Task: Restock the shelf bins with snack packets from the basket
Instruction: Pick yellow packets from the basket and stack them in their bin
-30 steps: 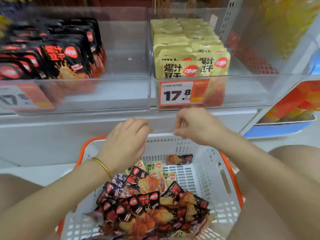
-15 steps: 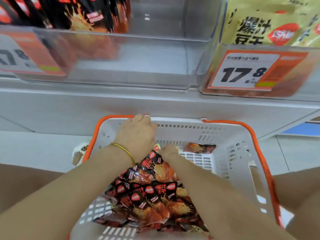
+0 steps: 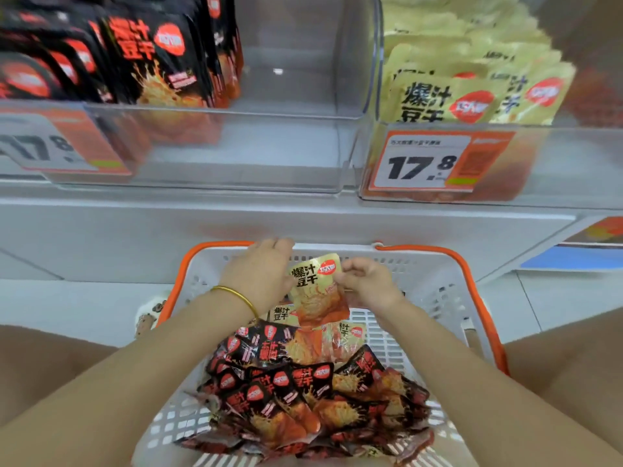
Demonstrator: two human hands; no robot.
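A white basket with an orange rim (image 3: 448, 257) sits in front of me, piled with black-and-red snack packets (image 3: 303, 396) and a few yellow ones (image 3: 347, 338). My right hand (image 3: 365, 284) pinches the upper right edge of a yellow packet (image 3: 318, 291) and holds it upright above the pile. My left hand (image 3: 261, 276) covers that packet's left edge, its fingers curled down by the far rim. Its hold is hidden. Above, the left clear bin (image 3: 269, 146) has black packets (image 3: 161, 59) at its left. The right bin (image 3: 556, 163) holds yellow packets (image 3: 472, 79).
Price tags reading 17.8 hang on both bin fronts (image 3: 428, 161). The grey shelf edge (image 3: 303, 220) runs just above the basket's far rim. My bare knees flank the basket on both sides. Pale floor tiles lie to the left.
My view has moved closer to the shelf and basket. Both hands dropped from the shelf edge into the basket. My right hand has lifted a yellow packet from the pile.
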